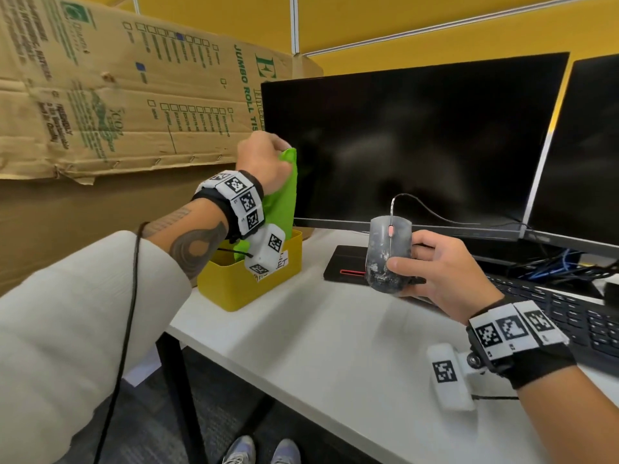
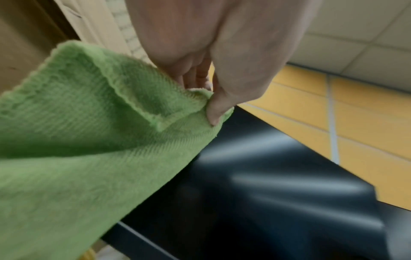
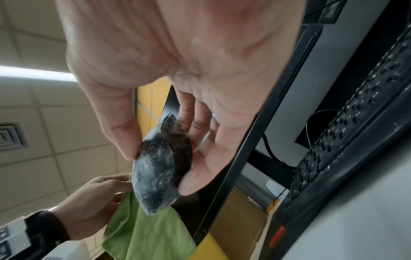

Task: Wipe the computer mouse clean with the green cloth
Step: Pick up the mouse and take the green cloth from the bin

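Above the yellow plastic bin [image 1: 234,289] at the left end of the white desk [image 1: 335,329], the left hand [image 1: 263,162] is pinching a top corner of the green microfibre cloth [image 1: 283,199] between thumb and curled fingers, and the cloth is hanging straight down with its lower end dipping into the bin. In the left wrist view the thumb tip is pressing the folded hem against the fingers [image 2: 193,77].

To the right of it and lower, the right hand [image 1: 445,276] is clamping the grey, dust-speckled wired computer mouse [image 1: 388,252] just above the desk, thumb on the near left flank and fingers wrapped round the far right side. The mouse is standing nearly upright, long axis running up and away from the person, its dirty top shell facing the person and its cable [image 1: 418,202] trailing back toward the black monitor [image 1: 412,139].

Cloth and mouse are well apart. Wiping, as I judge it, has not begun; the cloth must travel right and down, and the left hand is the nearer carrier.
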The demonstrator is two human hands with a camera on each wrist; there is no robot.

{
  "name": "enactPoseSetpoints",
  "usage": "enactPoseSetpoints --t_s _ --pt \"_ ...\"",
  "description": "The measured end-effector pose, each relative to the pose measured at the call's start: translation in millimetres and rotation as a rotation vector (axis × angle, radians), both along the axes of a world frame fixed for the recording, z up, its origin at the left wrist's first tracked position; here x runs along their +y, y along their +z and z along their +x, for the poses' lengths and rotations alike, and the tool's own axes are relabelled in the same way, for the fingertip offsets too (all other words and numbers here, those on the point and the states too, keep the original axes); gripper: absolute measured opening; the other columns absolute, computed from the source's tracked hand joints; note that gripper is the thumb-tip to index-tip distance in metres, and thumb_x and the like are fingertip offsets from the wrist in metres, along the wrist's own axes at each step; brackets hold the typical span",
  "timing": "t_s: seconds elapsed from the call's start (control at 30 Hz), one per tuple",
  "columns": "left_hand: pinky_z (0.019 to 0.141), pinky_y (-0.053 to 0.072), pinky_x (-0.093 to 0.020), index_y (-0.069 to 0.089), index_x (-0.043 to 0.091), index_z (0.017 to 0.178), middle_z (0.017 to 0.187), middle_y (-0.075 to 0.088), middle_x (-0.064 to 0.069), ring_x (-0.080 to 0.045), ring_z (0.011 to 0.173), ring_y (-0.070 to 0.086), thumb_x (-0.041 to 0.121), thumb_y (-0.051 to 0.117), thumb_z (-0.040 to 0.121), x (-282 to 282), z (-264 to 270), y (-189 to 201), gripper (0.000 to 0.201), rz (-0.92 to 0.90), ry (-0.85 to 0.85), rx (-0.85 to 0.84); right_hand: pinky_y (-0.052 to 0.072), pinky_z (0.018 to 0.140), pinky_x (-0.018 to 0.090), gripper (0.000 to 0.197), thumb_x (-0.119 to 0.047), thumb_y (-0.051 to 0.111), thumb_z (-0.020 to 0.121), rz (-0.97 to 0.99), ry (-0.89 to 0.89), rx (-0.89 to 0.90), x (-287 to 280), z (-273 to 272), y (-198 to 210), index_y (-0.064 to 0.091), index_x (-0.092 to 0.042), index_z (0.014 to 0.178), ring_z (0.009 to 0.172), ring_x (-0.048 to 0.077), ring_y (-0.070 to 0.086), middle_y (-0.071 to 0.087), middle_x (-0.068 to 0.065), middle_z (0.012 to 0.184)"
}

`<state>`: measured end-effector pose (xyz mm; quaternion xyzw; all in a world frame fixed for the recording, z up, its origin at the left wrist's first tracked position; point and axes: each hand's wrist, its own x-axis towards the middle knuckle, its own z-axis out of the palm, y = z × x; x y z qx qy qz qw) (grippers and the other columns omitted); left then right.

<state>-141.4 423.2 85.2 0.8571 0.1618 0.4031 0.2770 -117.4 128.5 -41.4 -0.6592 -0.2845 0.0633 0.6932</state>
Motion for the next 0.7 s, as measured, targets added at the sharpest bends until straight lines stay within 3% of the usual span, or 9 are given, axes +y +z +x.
enactPoseSetpoints --t_s 0.07,0.23,0.33,0.5,0.53,0.6,0.63,0.7 --pt "0.080 0.053 -0.026 0.080 0.023 0.107 0.101 0.070 0.002 -0.013 0.096 0.063 0.018 0.074 0.093 -20 -2 6 0.016 0.054 -0.077 -0.038 0.062 0.079 0.060 0.030 0.004 0.075 0.085 0.032 -0.022 -0.009 -8 2 5 0.067 0.000 0.114 0.097 0.041 0.077 0.078 0.021 0.104" --pt "0.077 0.048 -0.020 0.078 0.024 0.096 0.080 0.062 0.011 -0.010 0.086 0.061 0.031 0.081 0.090 -69 3 -7 0.010 0.071 -0.260 -0.080 0.063 0.079 0.056 0.027 0.001 0.072 0.087 0.109 -0.088 -0.053 -41 10 24 0.068 -0.002 0.113 0.096 0.036 0.076 0.077 0.019 0.103" --pt "0.067 0.043 -0.020 0.077 0.021 0.089 0.081 0.065 0.007 -0.011 0.084 0.061 0.041 0.079 0.091 -95 12 -23 0.020 0.079 -0.339 -0.052 0.062 0.084 0.058 0.031 -0.004 0.071 0.083 0.164 -0.088 -0.046 -61 15 34 0.067 -0.003 0.114 0.094 0.031 0.076 0.076 0.016 0.102" --pt "0.065 0.043 -0.029 0.076 0.014 0.080 0.073 0.069 -0.001 -0.019 0.075 0.065 0.050 0.066 0.099 -139 37 -59 0.042 0.024 -0.433 0.015 0.060 0.080 0.058 0.035 -0.011 0.073 0.072 0.207 -0.102 -0.046 -84 22 41 0.067 -0.005 0.107 0.084 0.026 0.077 0.077 0.011 0.094" --pt "0.061 0.040 -0.032 0.071 0.009 0.071 0.065 0.063 -0.002 -0.020 0.066 0.061 0.051 0.063 0.100 -149 42 -68 0.051 0.003 -0.438 0.023 0.060 0.079 0.059 0.034 -0.010 0.073 0.073 0.205 -0.114 -0.047 -88 24 40 0.067 -0.006 0.106 0.083 0.027 0.076 0.077 0.011 0.093" --pt "0.057 0.026 -0.039 0.042 0.010 0.053 0.051 0.037 -0.001 -0.020 0.050 0.041 0.051 0.058 0.103 -165 46 -83 0.067 -0.008 -0.417 0.035 0.061 0.073 0.055 0.032 -0.004 0.076 0.076 0.185 -0.115 -0.039 -89 26 39 0.067 -0.005 0.107 0.084 0.031 0.076 0.077 0.012 0.094" --pt "0.058 0.020 -0.042 0.031 0.013 0.052 0.050 0.028 -0.001 -0.020 0.047 0.033 0.051 0.057 0.104 -173 49 -89 0.070 -0.020 -0.418 0.036 0.061 0.070 0.053 0.033 -0.002 0.077 0.076 0.170 -0.111 -0.034 -90 27 38 0.067 -0.005 0.108 0.085 0.032 0.076 0.077 0.014 0.096" --pt "0.056 0.020 -0.043 0.024 0.016 0.051 0.050 0.022 -0.001 -0.021 0.047 0.027 0.051 0.057 0.104 -183 55 -100 0.072 -0.089 -0.443 0.026 0.062 0.070 0.054 0.032 -0.005 0.077 0.076 0.129 -0.104 -0.030 -91 29 35 0.068 -0.005 0.107 0.087 0.034 0.075 0.076 0.016 0.097"
